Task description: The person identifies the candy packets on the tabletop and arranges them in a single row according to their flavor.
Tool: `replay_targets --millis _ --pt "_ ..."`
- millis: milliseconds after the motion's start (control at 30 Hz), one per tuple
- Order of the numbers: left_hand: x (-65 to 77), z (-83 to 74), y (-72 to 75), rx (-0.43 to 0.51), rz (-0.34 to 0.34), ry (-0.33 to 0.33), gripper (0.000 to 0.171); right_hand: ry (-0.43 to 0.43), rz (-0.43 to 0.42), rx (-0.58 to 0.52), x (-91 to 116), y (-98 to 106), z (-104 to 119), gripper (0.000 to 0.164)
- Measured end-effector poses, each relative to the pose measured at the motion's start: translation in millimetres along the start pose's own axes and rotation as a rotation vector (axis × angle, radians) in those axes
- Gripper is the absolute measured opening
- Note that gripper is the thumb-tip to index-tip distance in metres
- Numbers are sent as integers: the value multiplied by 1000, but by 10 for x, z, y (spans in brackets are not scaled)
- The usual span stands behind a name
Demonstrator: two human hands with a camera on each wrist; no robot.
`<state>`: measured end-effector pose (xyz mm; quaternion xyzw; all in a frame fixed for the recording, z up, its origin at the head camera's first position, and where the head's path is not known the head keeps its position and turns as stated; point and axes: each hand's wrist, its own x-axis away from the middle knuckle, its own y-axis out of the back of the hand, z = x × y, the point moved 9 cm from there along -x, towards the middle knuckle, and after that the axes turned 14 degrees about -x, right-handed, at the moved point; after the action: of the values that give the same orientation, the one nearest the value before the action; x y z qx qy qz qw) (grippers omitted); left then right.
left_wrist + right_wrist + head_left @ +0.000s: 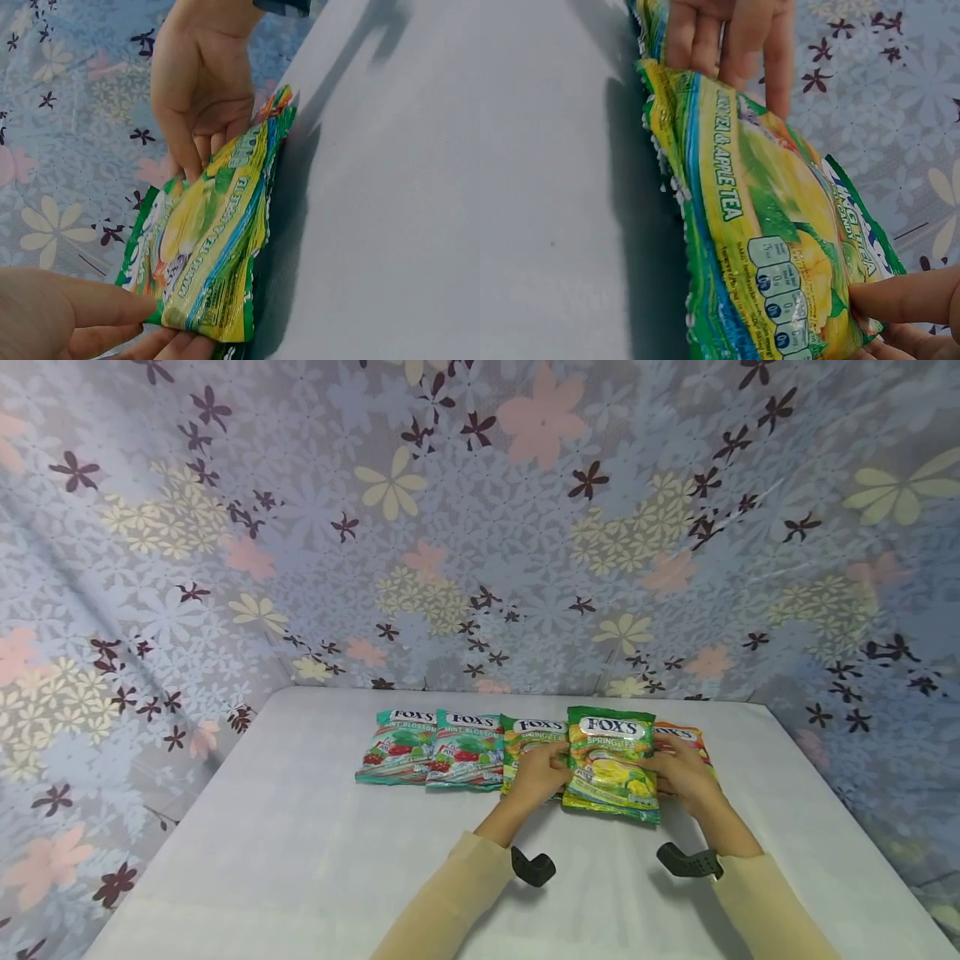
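Observation:
A green and yellow Spring Tea candy bag (611, 768) is held up between both hands, tilted, in front of the row of bags. My left hand (542, 772) pinches its left edge, thumb on the printed front and fingers behind, as the left wrist view shows. At the opposite edge my right hand (915, 315) grips it the same way. Behind the left hand stands a second Spring Tea bag (525, 728), partly covered. An orange candy bag (701, 743) shows behind the right hand, mostly hidden.
Two teal Mint Blossom candy bags, a left one (393, 752) and a right one (465, 752), lie side by side left of the hands. They rest on a white-covered table (300, 835). Flower-patterned cloth (480, 527) rises behind the table and along its sides.

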<state>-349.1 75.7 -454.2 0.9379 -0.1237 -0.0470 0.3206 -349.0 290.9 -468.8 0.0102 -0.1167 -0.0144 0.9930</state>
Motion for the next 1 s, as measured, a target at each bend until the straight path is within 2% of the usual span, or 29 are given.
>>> replay_targets --millis 133,300,500,767,1000 --pt "-13 -46 25 -77 -27 -28 43 -28 -40 37 -73 5 -28 71" --pt "-33 -105 11 -139 -26 -41 40 -2 -93 180 -200 19 -9 67" --pt "-19 -119 -27 -222 -51 -43 41 14 -91 268 -307 -17 -28 61" --pt "-2 -173 -20 -371 -81 -50 41 49 -87 379 -333 -65 33 58" --pt "22 -194 -68 -407 -73 -79 42 90 -94 563 -280 -98 95 54"
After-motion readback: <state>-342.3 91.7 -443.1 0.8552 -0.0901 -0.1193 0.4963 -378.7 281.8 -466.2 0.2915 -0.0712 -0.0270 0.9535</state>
